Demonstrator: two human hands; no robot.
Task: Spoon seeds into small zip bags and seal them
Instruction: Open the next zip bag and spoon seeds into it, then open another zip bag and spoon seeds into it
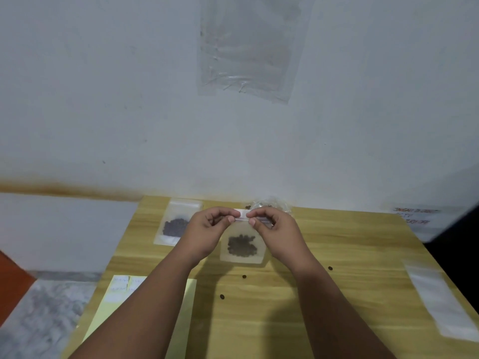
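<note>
A small clear zip bag (242,246) with a dark heap of seeds in its lower half is held upright above the wooden table (324,294). My left hand (207,231) pinches the left end of its white zip strip. My right hand (272,229) pinches the right end, thumbs and forefingers nearly meeting at the middle. A second zip bag (176,224) holding dark seeds lies flat on the table to the left. Behind my right hand sits a crumpled clear bag of seeds (269,204), mostly hidden.
Three loose seeds (244,276) lie scattered on the table in front of the held bag. A yellow sheet with small labels (121,294) lies at the front left. Empty clear bags (440,301) lie at the right edge. The wall stands close behind the table.
</note>
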